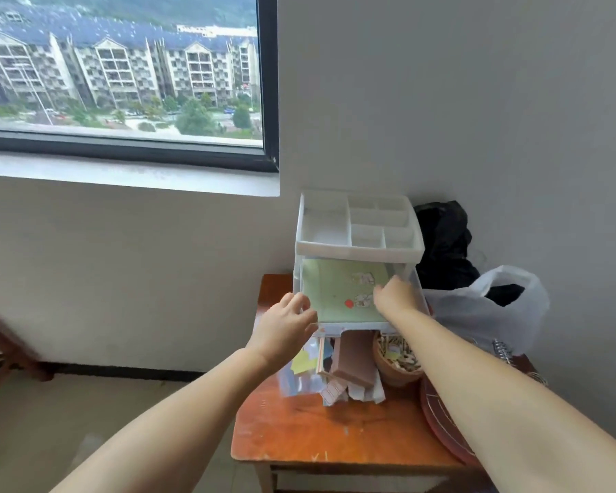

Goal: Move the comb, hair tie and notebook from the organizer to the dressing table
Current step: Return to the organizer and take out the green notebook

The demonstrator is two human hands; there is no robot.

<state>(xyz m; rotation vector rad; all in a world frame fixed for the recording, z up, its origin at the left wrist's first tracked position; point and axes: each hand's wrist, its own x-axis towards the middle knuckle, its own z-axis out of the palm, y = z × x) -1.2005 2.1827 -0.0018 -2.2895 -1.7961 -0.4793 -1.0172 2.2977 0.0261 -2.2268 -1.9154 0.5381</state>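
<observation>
I see the green notebook (338,291) lying flat in the pulled-out drawer (349,327) of the white organizer (356,243) at the far end of the wooden surface (317,432). My right hand (393,291) rests on its right edge with fingers curled; whether it actually grips, I cannot tell. My left hand (288,323) is loosely open at the drawer's left corner. It looks thin, light and a little floppy, so I'd pinch the near edge and slide it out. I see no comb or hair tie.

The right hand (395,297) covers the 3 o'clock edge of the green notebook (338,293), its fingertips hidden in the drawer. The organizer (360,240) hides the table's (320,432) far corner. At 9 o'clock a blurred wooden piece (4,346) is cut off. Comb and hair tie cannot be made out.
</observation>
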